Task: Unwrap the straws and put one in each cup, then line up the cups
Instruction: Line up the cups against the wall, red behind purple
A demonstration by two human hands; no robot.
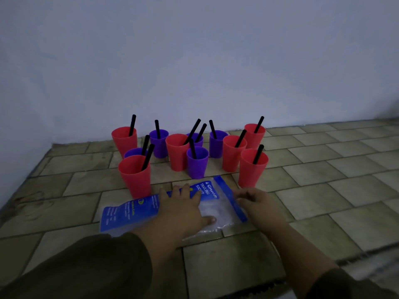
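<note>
Cups [177,156] stand bunched on the floor [323,190], a straw [132,125] in each, not yet lined up. My left grip [183,210] lies flat, fingers spread, on the blue bag [129,210]. My right grip [257,201] touches the bag's end strip, though I cannot tell whether it has hold. Risk: dragging the bag could topple the nearest red cup [135,178].
</note>
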